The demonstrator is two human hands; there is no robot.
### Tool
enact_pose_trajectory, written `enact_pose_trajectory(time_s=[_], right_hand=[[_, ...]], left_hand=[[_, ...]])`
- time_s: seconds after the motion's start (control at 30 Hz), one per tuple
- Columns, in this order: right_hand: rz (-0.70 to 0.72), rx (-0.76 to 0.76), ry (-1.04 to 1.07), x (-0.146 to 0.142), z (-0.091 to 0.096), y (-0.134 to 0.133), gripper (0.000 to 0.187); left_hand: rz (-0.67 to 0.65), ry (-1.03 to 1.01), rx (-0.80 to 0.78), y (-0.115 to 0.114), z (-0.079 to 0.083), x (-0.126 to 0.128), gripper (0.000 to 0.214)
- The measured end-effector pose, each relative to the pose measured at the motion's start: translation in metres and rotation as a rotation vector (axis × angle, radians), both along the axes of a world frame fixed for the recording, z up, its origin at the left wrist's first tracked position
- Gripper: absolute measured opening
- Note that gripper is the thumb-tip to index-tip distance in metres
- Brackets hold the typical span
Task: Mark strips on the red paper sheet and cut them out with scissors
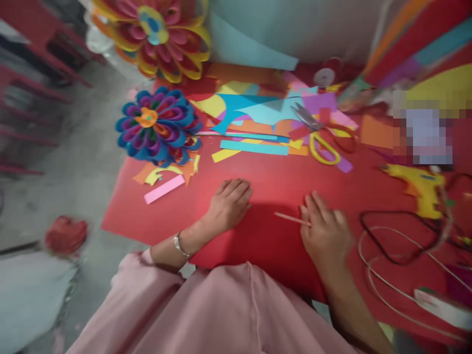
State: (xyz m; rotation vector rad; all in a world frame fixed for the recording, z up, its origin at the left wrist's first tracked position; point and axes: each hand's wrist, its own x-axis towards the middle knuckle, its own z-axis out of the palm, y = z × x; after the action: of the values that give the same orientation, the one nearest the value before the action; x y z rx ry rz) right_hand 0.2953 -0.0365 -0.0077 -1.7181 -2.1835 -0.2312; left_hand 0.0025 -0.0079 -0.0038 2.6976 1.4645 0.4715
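My left hand point(228, 204) lies flat, fingers out, on a large red paper sheet point(273, 187), holding nothing. My right hand point(324, 233) rests on the same sheet to the right, fingers loosely together, with a thin pencil-like stick point(291, 218) pointing left from under its thumb side. The view is blurred. A bracelet sits on my left wrist point(180, 244).
Yellow-handled scissors point(319, 135), blue, yellow and orange paper scraps point(254, 130) and a pink strip point(164, 189) lie beyond my hands. A blue paper flower point(158, 125) and a pink-yellow one point(155, 34) sit at left. A yellow glue gun point(422, 189) with cables point(391, 246) is at right.
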Motion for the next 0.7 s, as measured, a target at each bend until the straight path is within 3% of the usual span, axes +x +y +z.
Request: enact_pose_trajectory(time_s=[0.23,0.37,0.53,0.7], right_hand=[[0.324,-0.07,0.005,-0.039,0.019,0.017,0.062],[0.351,-0.134,-0.026,-0.056,0.012,0.018,0.055],[0.342,-0.166,-0.079,-0.056,0.002,0.015,0.046],[0.339,-0.158,-0.069,-0.055,0.002,0.015,0.046]], left_hand=[[0.015,0.032,-0.04,0.0,0.0,0.002,0.038],[-0.002,0.019,-0.011,-0.002,0.004,0.002,0.038],[-0.005,0.036,-0.061,-0.001,0.007,0.003,0.037],[0.001,0.026,-0.004,-0.002,0.007,0.003,0.037]])
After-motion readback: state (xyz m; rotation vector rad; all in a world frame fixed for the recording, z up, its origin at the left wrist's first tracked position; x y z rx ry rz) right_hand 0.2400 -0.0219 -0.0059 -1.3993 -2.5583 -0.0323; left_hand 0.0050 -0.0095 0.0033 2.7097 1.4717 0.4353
